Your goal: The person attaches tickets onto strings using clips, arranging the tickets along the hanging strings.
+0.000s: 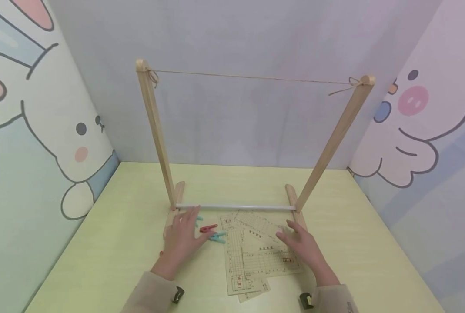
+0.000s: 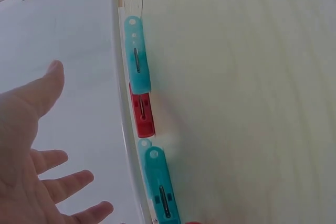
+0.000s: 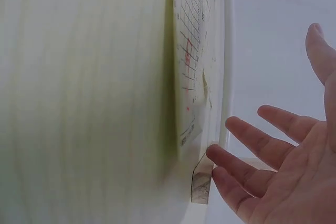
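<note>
My left hand [image 1: 183, 234], fingers spread and holding nothing, hovers over the left part of the table among plastic clothespins. A red clothespin [image 1: 208, 228] and a teal clothespin [image 1: 218, 237] lie by its thumb. Past the fingers another teal clothespin [image 1: 198, 220] is partly hidden. In the left wrist view the clothespins line up, with a teal one [image 2: 137, 59] above a red one [image 2: 142, 114]. To the right, several printed paper forms [image 1: 265, 263] overlap in a loose pile. Beside their right edge is my right hand [image 1: 304, 245], empty, fingers apart and slightly bent.
Behind the papers stands a wooden frame with a left post [image 1: 155, 130], a right post [image 1: 334, 139] and a white bottom bar [image 1: 236, 207]. A twine line [image 1: 248, 77] is tied between the post tops. Cartoon-printed walls [image 1: 40, 130] enclose the table [image 1: 111, 243].
</note>
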{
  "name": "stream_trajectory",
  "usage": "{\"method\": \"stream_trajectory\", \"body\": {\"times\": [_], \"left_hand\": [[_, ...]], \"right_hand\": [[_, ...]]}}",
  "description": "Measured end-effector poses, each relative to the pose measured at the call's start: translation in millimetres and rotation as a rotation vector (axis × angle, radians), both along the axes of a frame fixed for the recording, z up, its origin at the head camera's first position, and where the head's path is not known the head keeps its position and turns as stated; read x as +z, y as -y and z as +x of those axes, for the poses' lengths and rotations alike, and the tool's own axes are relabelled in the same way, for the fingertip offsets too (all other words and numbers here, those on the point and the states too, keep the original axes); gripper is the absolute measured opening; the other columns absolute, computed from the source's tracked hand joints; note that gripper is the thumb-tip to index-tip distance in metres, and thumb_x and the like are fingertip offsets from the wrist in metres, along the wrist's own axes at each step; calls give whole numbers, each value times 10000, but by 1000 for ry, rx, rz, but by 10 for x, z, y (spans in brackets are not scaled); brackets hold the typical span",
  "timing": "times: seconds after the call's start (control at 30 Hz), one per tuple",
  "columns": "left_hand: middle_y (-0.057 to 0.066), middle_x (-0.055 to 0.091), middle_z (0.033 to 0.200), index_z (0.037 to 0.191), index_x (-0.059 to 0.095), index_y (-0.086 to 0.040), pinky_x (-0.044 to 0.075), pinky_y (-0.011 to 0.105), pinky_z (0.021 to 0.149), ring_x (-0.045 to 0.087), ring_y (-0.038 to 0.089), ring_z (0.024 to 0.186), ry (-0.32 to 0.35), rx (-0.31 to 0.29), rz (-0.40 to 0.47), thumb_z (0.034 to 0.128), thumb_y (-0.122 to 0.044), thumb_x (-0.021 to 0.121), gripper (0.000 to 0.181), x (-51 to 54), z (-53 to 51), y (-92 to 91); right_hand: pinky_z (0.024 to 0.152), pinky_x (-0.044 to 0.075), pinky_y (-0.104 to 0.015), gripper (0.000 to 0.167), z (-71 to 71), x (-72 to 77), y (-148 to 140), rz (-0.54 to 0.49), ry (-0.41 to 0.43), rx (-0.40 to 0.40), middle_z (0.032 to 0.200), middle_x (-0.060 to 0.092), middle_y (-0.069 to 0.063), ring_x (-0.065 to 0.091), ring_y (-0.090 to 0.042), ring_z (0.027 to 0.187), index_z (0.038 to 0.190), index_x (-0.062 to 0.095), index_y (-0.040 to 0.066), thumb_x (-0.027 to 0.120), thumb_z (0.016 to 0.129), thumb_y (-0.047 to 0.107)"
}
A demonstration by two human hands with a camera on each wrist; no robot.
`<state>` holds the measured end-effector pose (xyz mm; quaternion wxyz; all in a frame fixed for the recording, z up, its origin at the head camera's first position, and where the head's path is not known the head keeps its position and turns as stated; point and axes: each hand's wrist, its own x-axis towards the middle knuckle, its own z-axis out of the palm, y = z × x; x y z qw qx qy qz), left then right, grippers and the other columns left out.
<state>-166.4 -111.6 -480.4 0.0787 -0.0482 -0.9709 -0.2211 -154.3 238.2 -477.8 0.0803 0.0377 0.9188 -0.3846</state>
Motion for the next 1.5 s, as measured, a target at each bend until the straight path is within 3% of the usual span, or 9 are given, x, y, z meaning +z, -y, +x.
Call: {"method": "stream_trajectory", "body": {"times": [0.23,0.5,0.67,1.0,1.27,1.5], "left_hand": [[125,470,1502,1516,372,-115,425,640,965,427,400,1330,36,-5,22,823,-604,707,911,-42,28,-60],[131,512,1459,1510,389,-118,427,608,986,462,396,1290,72,-18,43,834,-572,711,876,-79,47,-104],[155,541,1422,1491,419,-92,481,555,935,505,392,1234,88,-43,69,834,-555,718,858,-71,57,-136],[136,539,1427,1446,491,-100,459,569,1004,459,378,1322,167,-49,175,840,-504,741,771,-67,48,-212],[107,583,1370,1414,530,-105,481,523,976,493,357,1276,189,-50,182,833,-509,743,739,-88,20,-252],[107,597,1363,1393,551,-112,466,539,999,506,367,1295,195,-52,208,836,-453,761,687,-108,9,-248]], "right_hand": [[1113,314,-637,746,-5,-74,-15,-24,-7,5,1515,434,-218,357,-463,1413,1477,417,37,614,938,512],[1107,327,-629,704,1,-88,-29,16,-15,34,1461,503,-212,407,-464,1379,1427,488,28,649,921,490],[1084,359,-625,688,-8,-83,-21,74,-27,56,1413,555,-202,457,-457,1342,1383,542,33,702,881,475],[1079,336,-659,684,-19,-76,-40,125,7,68,1413,564,-170,425,-449,1371,1327,609,105,800,770,453],[1051,350,-674,598,-24,-61,-50,145,-4,90,1357,605,-167,451,-466,1335,1206,684,137,842,713,437],[1032,330,-681,596,-41,-86,-72,188,-35,141,1304,623,-118,484,-400,1250,1170,694,143,878,662,396]]}}
